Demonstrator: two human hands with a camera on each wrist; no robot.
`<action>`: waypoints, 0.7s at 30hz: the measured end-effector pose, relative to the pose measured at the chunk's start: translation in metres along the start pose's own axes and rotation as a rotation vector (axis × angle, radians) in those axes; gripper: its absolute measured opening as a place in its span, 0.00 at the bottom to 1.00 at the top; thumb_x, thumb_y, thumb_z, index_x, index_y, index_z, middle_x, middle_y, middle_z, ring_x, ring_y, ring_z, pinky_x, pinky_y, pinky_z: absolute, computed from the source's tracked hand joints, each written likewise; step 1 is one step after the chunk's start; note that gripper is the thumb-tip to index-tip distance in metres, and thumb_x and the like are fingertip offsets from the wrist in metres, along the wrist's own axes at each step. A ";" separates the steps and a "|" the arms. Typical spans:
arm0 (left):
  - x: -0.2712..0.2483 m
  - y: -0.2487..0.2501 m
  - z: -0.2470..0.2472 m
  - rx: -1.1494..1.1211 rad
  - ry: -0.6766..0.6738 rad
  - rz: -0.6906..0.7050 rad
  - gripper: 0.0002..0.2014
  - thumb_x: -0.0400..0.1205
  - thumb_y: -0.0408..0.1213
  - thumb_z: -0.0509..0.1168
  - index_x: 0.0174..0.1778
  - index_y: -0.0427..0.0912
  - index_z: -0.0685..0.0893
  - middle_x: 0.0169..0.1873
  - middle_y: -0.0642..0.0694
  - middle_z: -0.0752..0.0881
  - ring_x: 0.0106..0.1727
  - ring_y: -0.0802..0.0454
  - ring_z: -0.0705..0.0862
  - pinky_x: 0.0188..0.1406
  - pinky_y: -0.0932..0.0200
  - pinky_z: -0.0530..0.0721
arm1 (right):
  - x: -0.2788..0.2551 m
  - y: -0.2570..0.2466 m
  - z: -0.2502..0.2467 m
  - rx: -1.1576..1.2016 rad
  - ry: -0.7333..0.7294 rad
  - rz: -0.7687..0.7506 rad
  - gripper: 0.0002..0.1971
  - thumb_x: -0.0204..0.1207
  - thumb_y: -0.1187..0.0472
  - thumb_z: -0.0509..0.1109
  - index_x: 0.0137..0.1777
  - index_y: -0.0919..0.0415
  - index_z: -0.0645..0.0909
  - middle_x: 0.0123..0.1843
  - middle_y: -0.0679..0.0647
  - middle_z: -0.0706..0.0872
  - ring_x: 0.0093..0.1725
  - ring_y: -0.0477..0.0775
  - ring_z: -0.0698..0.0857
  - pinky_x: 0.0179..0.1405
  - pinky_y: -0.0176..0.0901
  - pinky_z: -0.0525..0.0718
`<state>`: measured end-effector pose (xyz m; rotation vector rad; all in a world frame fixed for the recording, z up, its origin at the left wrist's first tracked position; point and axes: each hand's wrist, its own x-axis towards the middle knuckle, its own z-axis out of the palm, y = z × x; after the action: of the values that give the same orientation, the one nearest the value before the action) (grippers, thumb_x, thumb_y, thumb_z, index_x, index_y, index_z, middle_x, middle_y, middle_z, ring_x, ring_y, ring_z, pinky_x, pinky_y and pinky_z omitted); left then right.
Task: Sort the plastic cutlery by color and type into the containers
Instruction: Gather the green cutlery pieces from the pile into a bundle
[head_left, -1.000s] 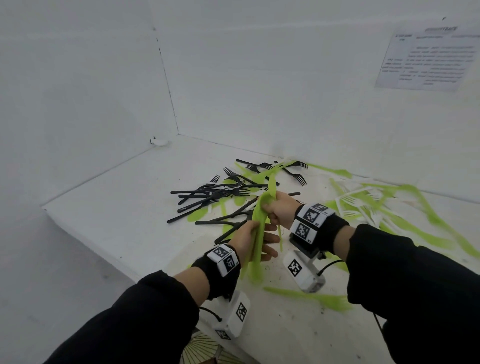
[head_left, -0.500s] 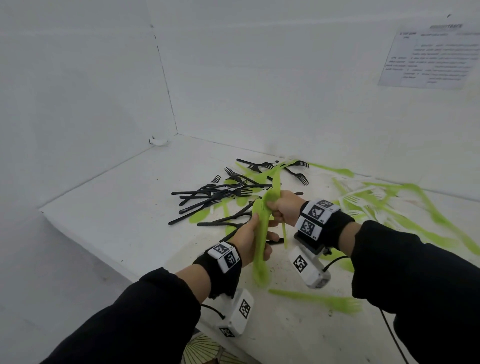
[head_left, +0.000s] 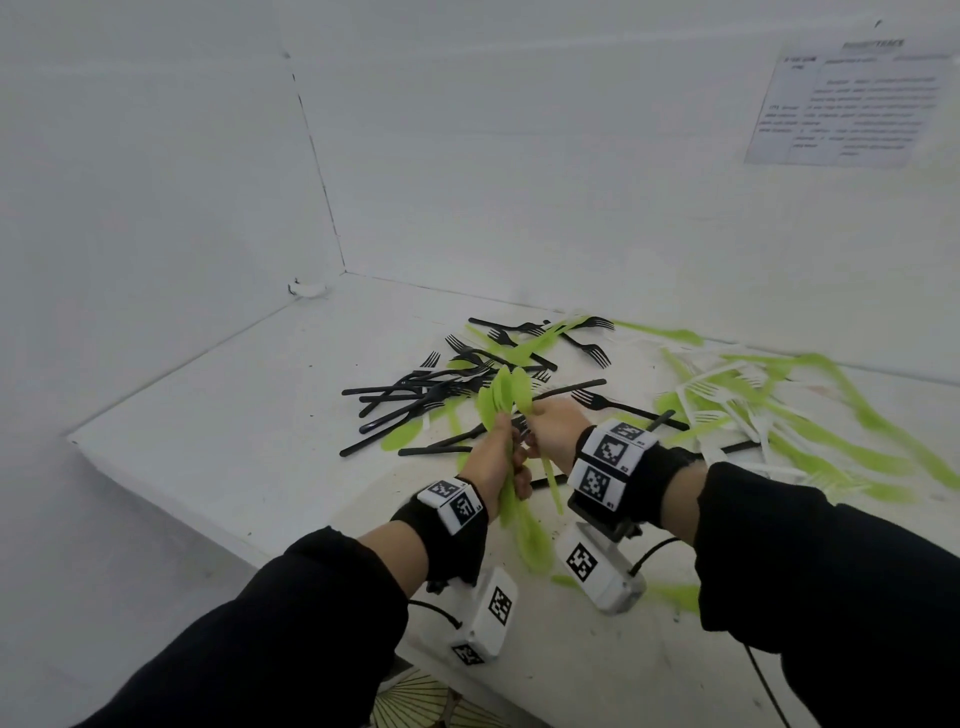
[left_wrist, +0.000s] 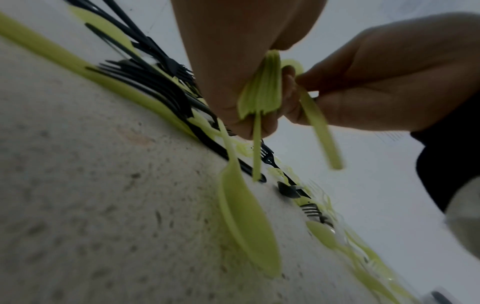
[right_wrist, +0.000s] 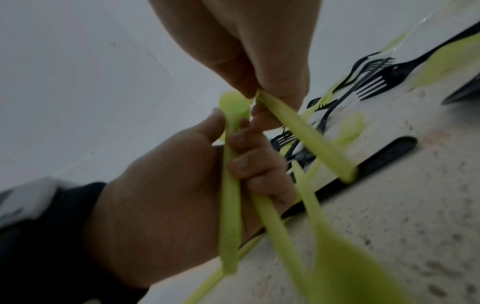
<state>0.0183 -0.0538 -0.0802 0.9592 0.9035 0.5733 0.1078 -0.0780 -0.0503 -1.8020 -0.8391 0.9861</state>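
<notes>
No container shows in any of the views, so the cutlery all lies loose on the white tabletop (head_left: 218, 415) or sits in the hands.

The left hand (head_left: 496, 460) is closed around a bundle of green spoons (head_left: 506, 395), fingers and thumb curled round the handles. The bowls fan out above the fist and the handles stick out below it toward the tabletop's near edge. From the left wrist view the handle ends show stacked tightly in the grip, and one spoon hangs lower than the rest with its bowl close to the tabletop.

The right hand (head_left: 553, 431) is just beside the left hand, fingertips nearly touching it. It pinches a single green spoon handle (right_wrist: 306, 135) between thumb and fingers; the handle slants down and away from the bundle toward the tabletop.

Beyond the bundle, a heap of black forks (head_left: 431, 389) lies crisscrossed on the tabletop with a few green pieces mixed in. One black fork (head_left: 623, 408) lies just behind the right wrist. To the right of the bundle is a tangle of green and white cutlery (head_left: 769, 415), blurred. A single green piece (head_left: 675, 595) lies near the front edge, below the right wrist.

A printed sheet (head_left: 852, 104) is stuck on the wall, far right of the bundle.
</notes>
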 end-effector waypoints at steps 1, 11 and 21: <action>-0.001 0.000 0.000 0.008 -0.006 0.010 0.23 0.87 0.54 0.45 0.38 0.42 0.73 0.24 0.48 0.66 0.14 0.56 0.65 0.14 0.68 0.66 | -0.002 0.001 0.003 -0.021 0.017 -0.038 0.06 0.79 0.67 0.62 0.46 0.63 0.82 0.29 0.52 0.78 0.28 0.49 0.76 0.37 0.45 0.79; -0.013 -0.004 -0.018 0.012 -0.115 -0.076 0.28 0.88 0.54 0.37 0.59 0.53 0.83 0.32 0.47 0.88 0.28 0.52 0.79 0.34 0.59 0.73 | -0.016 0.016 0.015 -0.131 0.125 -0.183 0.07 0.71 0.56 0.76 0.38 0.53 0.79 0.34 0.45 0.82 0.35 0.47 0.84 0.42 0.40 0.87; -0.010 -0.002 -0.043 0.001 0.027 0.068 0.18 0.88 0.51 0.46 0.42 0.43 0.72 0.26 0.49 0.65 0.12 0.58 0.61 0.15 0.71 0.62 | -0.035 0.006 0.009 -0.706 -0.066 -0.373 0.18 0.79 0.70 0.55 0.62 0.58 0.81 0.56 0.56 0.86 0.55 0.56 0.84 0.42 0.37 0.84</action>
<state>-0.0236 -0.0438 -0.0895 0.9879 0.8980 0.6448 0.0848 -0.1062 -0.0486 -2.0684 -1.6444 0.5314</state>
